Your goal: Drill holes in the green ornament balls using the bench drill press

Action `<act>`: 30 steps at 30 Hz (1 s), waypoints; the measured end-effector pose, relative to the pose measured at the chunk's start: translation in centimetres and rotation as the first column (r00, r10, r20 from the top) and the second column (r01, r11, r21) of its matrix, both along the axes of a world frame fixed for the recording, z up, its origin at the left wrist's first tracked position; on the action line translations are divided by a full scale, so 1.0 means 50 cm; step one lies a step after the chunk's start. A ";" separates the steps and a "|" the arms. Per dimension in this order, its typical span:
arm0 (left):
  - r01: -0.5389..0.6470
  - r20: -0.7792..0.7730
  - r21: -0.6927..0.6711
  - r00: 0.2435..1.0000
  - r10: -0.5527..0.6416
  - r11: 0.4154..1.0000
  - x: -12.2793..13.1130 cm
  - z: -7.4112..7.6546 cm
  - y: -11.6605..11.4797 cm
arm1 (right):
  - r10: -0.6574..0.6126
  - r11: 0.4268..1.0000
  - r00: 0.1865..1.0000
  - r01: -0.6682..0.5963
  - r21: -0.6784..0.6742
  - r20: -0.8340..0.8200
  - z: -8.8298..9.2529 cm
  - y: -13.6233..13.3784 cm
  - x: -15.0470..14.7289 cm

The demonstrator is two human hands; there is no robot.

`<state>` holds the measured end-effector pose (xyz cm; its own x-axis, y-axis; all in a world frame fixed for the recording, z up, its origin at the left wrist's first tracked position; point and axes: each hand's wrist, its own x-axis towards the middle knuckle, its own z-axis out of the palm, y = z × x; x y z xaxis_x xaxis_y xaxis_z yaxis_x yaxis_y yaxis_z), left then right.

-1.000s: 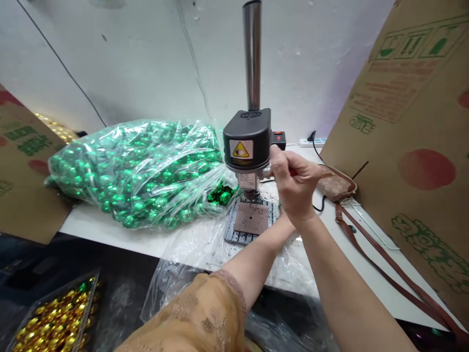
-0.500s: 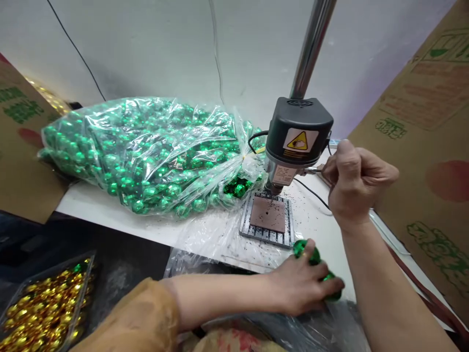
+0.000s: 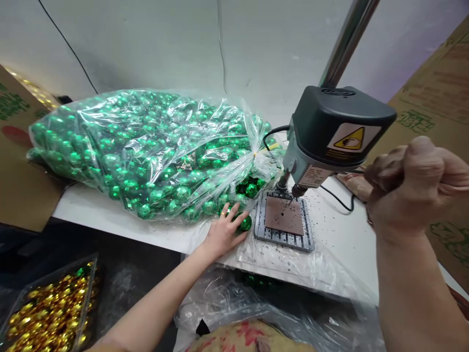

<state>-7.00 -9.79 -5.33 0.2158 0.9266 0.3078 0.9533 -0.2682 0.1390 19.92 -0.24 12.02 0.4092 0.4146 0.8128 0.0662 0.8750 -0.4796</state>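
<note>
The left hand (image 3: 223,231) has moved up to the bag (image 3: 139,146), fingers spread on a green ball (image 3: 245,223). The right hand (image 3: 410,193) is fisted, likely round the lever (hidden inside) of the drill press (image 3: 337,128). The plate (image 3: 284,217) between both hands is bare, with no ball under the drill yet.

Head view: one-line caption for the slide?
Left hand touches a green ball beside the drill plate; right hand grips the drill's lever, bag of green balls behind.
</note>
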 end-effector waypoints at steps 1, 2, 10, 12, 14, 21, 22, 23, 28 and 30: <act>-0.019 -0.002 -0.003 1.000 0.019 1.000 0.006 -0.002 0.001 | -0.007 1.000 1.000 0.007 0.020 -0.002 0.000 0.001 -0.001; -0.035 0.001 0.011 0.999 0.035 0.999 0.010 -0.004 -0.001 | -0.013 0.999 1.000 0.014 0.041 -0.005 0.001 0.003 -0.003; 0.081 -0.079 0.213 0.995 -0.066 0.974 0.009 0.004 -0.001 | -0.047 0.998 0.999 0.046 0.052 0.026 0.004 0.001 -0.003; 0.115 -0.114 0.114 0.988 -0.102 0.987 0.010 0.015 0.019 | -0.044 0.998 0.999 0.043 0.046 0.028 0.004 0.000 -0.004; 0.101 -0.137 0.031 0.986 -0.096 0.994 0.013 0.021 0.034 | -0.048 0.998 0.999 0.047 0.034 0.007 0.005 -0.001 -0.006; 0.077 -0.173 -0.015 0.982 -0.078 0.997 0.011 0.008 0.012 | 0.010 0.998 1.000 -0.010 0.056 0.004 0.005 0.001 -0.006; 0.061 -0.166 -0.019 0.984 -0.064 0.998 0.009 0.008 0.010 | 0.018 0.998 1.000 -0.017 0.065 -0.008 0.004 0.002 -0.005; 0.052 -0.157 -0.024 0.986 -0.055 0.998 0.006 0.009 0.009 | 0.023 0.997 1.000 -0.022 0.070 -0.013 0.003 0.003 -0.004; 0.064 -0.122 0.034 0.991 -0.059 0.997 -0.005 0.007 0.003 | 0.017 0.996 1.000 -0.016 0.085 -0.008 0.000 0.006 -0.002; 0.046 -0.128 0.100 0.991 -0.033 0.994 -0.007 -0.001 -0.006 | 0.023 0.996 1.000 -0.021 0.089 -0.021 0.000 0.004 -0.002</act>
